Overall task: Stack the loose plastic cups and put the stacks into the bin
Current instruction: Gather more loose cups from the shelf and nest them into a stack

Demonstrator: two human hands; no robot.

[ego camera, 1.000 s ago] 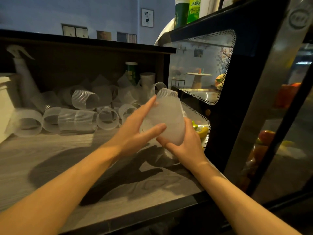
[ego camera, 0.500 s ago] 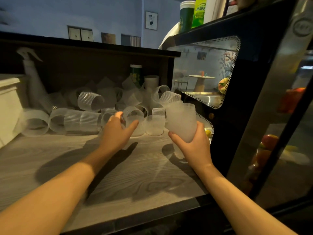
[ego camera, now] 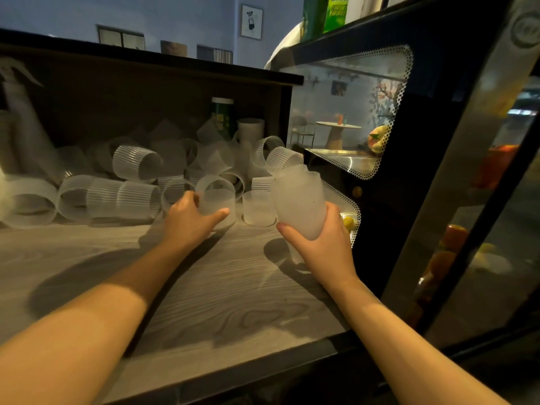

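Observation:
Several loose frosted ribbed plastic cups (ego camera: 137, 197) lie tumbled along the back of a grey wood-grain counter (ego camera: 222, 302). My right hand (ego camera: 318, 244) grips a stack of frosted cups (ego camera: 301, 203) from below, held upright and slightly tilted above the counter's right side. My left hand (ego camera: 190, 220) reaches into the pile, its fingers and thumb curled round a single loose cup (ego camera: 216, 201) that stands on the counter. Another cup (ego camera: 258, 207) stands just right of it, between my two hands.
A black glass display case (ego camera: 380, 159) with fruit inside walls off the right side. A spray bottle (ego camera: 20, 118) stands at the far left, a green can (ego camera: 222, 116) and a white cup (ego camera: 249, 131) at the back. A dark back panel rises behind the pile.
My left hand left the stack, reached forward into the pile and closed round a loose cup. My right hand kept the stack and shifted slightly right.

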